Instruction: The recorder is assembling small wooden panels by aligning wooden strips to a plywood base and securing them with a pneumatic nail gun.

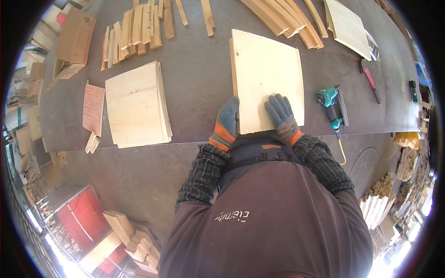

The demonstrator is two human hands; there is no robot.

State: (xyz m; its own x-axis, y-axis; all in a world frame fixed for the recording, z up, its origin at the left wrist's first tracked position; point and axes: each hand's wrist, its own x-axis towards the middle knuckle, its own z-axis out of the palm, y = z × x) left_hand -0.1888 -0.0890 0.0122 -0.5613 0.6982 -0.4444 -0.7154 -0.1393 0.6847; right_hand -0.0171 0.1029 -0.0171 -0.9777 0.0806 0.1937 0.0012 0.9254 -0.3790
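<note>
A pale, square plywood panel (266, 78) lies on the dark worktable at its near edge, right before my body. Along its left side shows a wooden strip (233, 65) beneath it. My left hand (225, 121), in a blue and orange work glove, holds the panel's left edge near the front corner; its fingertips are partly hidden. My right hand (281, 115), gloved alike, rests flat on the panel's top face near the front, fingers stretched out. To the right of the panel, a teal pneumatic nail gun (330, 103) with a yellow hose lies on the table.
Left stands a stack of plywood panels (136, 104) beside a pink printed sheet (93, 107). Wooden strips (139, 28) and longer slats (287, 21) lie at the far side. More panels (350, 28), a red-handled tool (371, 83) and a cardboard box (75, 37) sit farther out.
</note>
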